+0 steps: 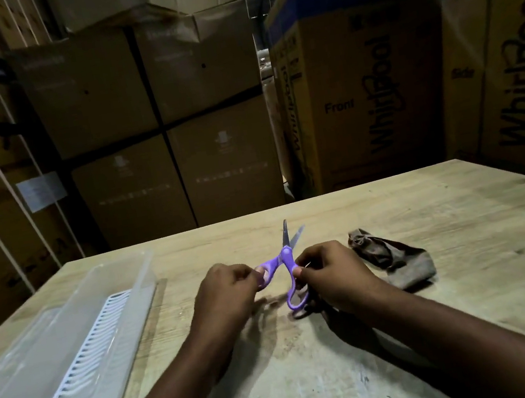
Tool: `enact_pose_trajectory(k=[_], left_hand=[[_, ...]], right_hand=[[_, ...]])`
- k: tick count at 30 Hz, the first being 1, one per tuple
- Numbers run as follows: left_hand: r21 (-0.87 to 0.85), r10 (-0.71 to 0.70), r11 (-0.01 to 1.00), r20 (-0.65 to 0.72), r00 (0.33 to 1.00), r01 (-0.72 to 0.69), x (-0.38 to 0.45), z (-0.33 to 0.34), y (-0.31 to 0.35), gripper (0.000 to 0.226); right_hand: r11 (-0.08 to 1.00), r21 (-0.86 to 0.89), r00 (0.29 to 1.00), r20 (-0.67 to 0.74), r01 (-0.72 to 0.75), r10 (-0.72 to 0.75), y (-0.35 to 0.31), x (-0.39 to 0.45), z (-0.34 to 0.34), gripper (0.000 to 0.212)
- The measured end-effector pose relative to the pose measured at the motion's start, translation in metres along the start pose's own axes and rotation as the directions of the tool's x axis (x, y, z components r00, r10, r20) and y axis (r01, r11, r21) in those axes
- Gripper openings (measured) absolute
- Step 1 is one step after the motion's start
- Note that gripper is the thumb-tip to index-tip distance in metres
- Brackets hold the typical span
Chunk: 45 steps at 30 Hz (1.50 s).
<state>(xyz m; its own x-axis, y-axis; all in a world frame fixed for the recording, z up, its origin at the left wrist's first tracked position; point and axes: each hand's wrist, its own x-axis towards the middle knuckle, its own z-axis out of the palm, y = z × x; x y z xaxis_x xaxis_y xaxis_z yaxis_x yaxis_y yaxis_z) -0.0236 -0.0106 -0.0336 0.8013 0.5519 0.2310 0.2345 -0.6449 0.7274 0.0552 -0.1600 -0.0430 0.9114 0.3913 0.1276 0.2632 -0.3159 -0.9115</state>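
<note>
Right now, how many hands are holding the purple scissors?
2. The left hand pinches one handle loop of the scissors; the right hand pinches the other loop.

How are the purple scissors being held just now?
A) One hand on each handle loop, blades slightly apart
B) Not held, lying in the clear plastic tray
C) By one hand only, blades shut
A: the left hand pinches one handle loop of the purple scissors and the right hand pinches the other. The blades stand slightly apart above the table, pointing away from the person.
</note>
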Motion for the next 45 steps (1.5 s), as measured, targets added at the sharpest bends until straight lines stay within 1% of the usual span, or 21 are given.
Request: enact_pose_trajectory(k=[2,3,5,7,9,11,14,18,20,22,25,27,29,31,33,35,37,39,41,43,45], left_hand=[[-0.232,-0.045,0.97,0.131,0.99,0.075,0.002,0.002,-0.005,0.022],[-0.315,-0.066,0.941,0.186,0.98,0.124,0.003,0.004,-0.007,0.021],[-0.435,-0.091,0.874,0.291,0.952,0.216,0.004,0.006,-0.008,0.02],[-0.492,-0.083,0.828,0.37,0.925,0.271,0.002,0.007,-0.004,0.022],[-0.505,-0.054,0.816,0.418,0.907,0.281,-0.001,0.007,-0.002,0.024],[-0.504,-0.034,0.818,0.439,0.898,0.277,-0.003,0.007,-0.003,0.024],[-0.475,-0.024,0.843,0.434,0.9,0.252,-0.003,0.008,-0.007,0.023],[-0.467,-0.029,0.851,0.416,0.909,0.241,-0.003,0.011,-0.007,0.024],[-0.47,-0.027,0.853,0.4,0.916,0.23,-0.005,0.013,-0.006,0.024],[-0.461,-0.028,0.862,0.374,0.927,0.212,-0.006,0.014,-0.007,0.023],[-0.449,-0.006,0.877,0.349,0.937,0.173,-0.007,0.012,-0.007,0.024],[-0.414,-0.016,0.899,0.292,0.956,0.141,-0.01,0.011,-0.006,0.025],[-0.297,-0.016,0.953,0.161,0.987,0.063,-0.015,0.007,-0.009,0.028],[-0.161,-0.001,0.987,0.086,0.996,0.015,-0.025,-0.002,-0.015,0.035],[-0.026,0.008,1.0,0.07,0.997,-0.006,-0.038,-0.017,-0.025,0.038],[0.143,0.026,0.989,0.065,0.998,-0.035,-0.052,-0.034,-0.036,0.035],[0.251,0.058,0.966,0.05,0.997,-0.069,-0.066,-0.05,-0.047,0.027],[0.295,0.094,0.95,0.029,0.995,-0.099,-0.08,-0.064,-0.058,0.021],[0.306,0.139,0.942,0.009,0.99,-0.135,-0.091,-0.075,-0.068,0.019],[0.28,0.214,0.937,0.009,0.977,-0.208,-0.1,-0.082,-0.078,0.017],[0.235,0.273,0.932,0.041,0.961,-0.275,-0.109,-0.088,-0.086,0.02]], right_hand=[[1.0,0.019,0.999,-0.023,0.024,-0.024,0.003,0.003,0.0,0.01],[0.999,0.038,0.999,-0.031,0.025,-0.023,0.004,0.003,0.0,0.01],[0.994,0.113,1.0,-0.03,-0.003,0.006,0.004,0.003,0.0,0.008],[0.977,0.208,0.999,-0.018,-0.044,0.049,0.003,0.003,0.001,0.006],[0.964,0.26,0.998,-0.02,-0.06,0.067,0.004,0.005,0.002,0.006],[0.96,0.274,0.997,-0.034,-0.057,0.068,0.006,0.007,0.005,0.005],[0.961,0.275,0.997,-0.045,-0.041,0.055,0.009,0.008,0.009,0.005],[0.95,0.313,0.999,-0.035,-0.012,0.024,0.005,0.003,0.013,0.011],[0.93,0.368,1.0,0.0,-0.005,0.006,0.001,-0.003,0.016,0.01],[0.895,0.445,0.998,0.057,-0.031,0.006,0.0,-0.008,0.016,0.007],[0.875,0.482,0.995,0.098,-0.048,0.0,-0.002,-0.012,0.011,0.01],[0.865,0.499,0.995,0.101,-0.052,0.002,-0.003,-0.014,0.009,0.011],[0.863,0.502,0.995,0.101,-0.054,0.003,-0.004,-0.016,0.01,0.013],[0.875,0.483,0.997,0.078,-0.04,0.003,-0.006,-0.018,0.011,0.02],[0.905,0.424,1.0,0.029,-0.014,0.002,-0.007,-0.019,0.01,0.029],[0.928,0.373,1.0,0.006,-0.004,0.002,-0.013,-0.02,0.011,0.035],[0.905,0.424,0.999,0.043,-0.042,0.026,-0.021,-0.022,0.019,0.034],[0.868,0.493,0.995,0.103,-0.06,0.01,-0.038,-0.027,0.037,0.022],[0.851,0.523,0.99,0.138,-0.042,-0.036,-0.063,-0.033,0.062,0.014],[0.857,0.516,0.982,0.161,-0.003,-0.094,-0.089,-0.036,0.09,0.013],[0.887,0.459,0.976,0.171,0.041,-0.134,-0.114,-0.038,0.118,0.016]])
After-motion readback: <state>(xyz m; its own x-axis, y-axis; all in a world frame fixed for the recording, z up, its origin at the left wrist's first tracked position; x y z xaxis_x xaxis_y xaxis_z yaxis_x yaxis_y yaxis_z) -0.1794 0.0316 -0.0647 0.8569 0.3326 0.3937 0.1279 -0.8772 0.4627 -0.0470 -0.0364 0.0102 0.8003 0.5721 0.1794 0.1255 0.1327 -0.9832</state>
